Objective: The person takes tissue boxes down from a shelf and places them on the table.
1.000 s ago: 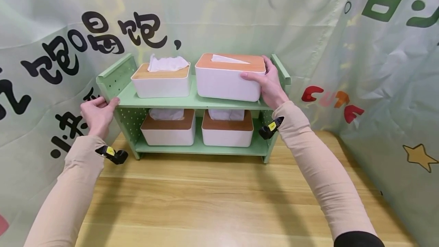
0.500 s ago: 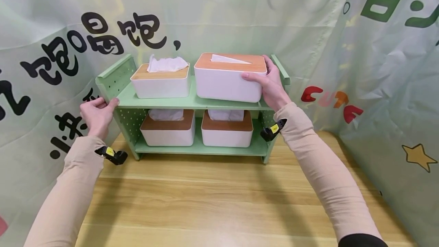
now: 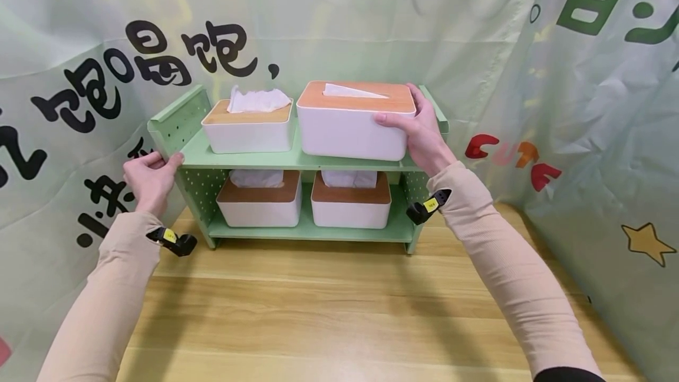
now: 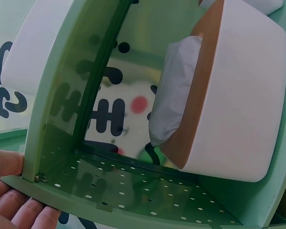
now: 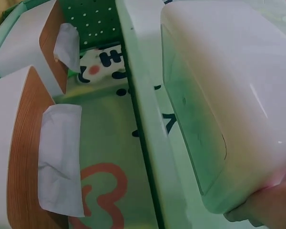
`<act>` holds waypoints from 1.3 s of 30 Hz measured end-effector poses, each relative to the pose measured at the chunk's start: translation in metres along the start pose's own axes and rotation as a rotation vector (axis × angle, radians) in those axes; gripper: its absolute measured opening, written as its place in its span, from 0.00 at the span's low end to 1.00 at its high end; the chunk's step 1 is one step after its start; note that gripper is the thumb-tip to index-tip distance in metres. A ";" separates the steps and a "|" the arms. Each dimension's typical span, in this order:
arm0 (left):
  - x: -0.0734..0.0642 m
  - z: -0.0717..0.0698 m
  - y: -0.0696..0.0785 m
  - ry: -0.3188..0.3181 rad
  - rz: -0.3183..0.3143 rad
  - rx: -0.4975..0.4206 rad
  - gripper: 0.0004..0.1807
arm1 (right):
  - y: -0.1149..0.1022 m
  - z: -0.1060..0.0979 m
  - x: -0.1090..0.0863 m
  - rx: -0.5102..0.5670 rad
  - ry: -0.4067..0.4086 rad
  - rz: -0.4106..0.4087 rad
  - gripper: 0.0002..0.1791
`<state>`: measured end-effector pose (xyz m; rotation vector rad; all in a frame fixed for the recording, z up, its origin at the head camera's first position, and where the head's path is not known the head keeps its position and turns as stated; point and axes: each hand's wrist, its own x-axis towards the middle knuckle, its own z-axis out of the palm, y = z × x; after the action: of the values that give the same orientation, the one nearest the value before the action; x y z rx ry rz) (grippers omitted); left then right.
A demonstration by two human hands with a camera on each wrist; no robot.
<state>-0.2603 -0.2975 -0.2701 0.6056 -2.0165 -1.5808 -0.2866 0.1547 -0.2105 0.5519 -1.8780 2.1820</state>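
My right hand (image 3: 421, 129) grips the right end of a white tissue box (image 3: 350, 134) with a light wood lid, thumb on its front. The box is raised a little over the upper shelf; its underside shows in the right wrist view. My left hand (image 3: 151, 178) holds the left side panel of the green two-tier shelf rack (image 3: 241, 159). In the left wrist view, the thumb (image 4: 7, 161) lies on the panel's edge and the fingers curl beneath it. Left of the held box, a second tissue box (image 3: 248, 136) with a tissue sticking out sits on the upper tier.
Two tissue boxes with darker wood lids, a left one (image 3: 259, 212) and a right one (image 3: 350, 213), stand on the lower tier. The rack rests on a wooden table (image 3: 318, 311). A printed cloth backdrop (image 3: 345, 28) hangs close behind and along both sides.
The held tissue box has come slightly nearer to me and looks larger, its left end shifting left. The right hand and forearm have moved a little with it. The left hand stays put.
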 end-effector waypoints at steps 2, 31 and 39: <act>0.000 0.000 0.000 -0.004 -0.005 -0.005 0.28 | -0.002 0.001 -0.001 0.003 0.002 0.002 0.41; -0.001 0.000 -0.003 -0.006 -0.004 0.015 0.28 | -0.034 0.002 -0.038 0.036 -0.035 0.077 0.45; -0.001 -0.001 -0.001 -0.003 -0.001 0.004 0.28 | -0.042 -0.006 -0.050 0.032 -0.043 0.088 0.44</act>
<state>-0.2589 -0.2974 -0.2708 0.6059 -2.0224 -1.5797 -0.2253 0.1714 -0.1937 0.5359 -1.9277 2.2767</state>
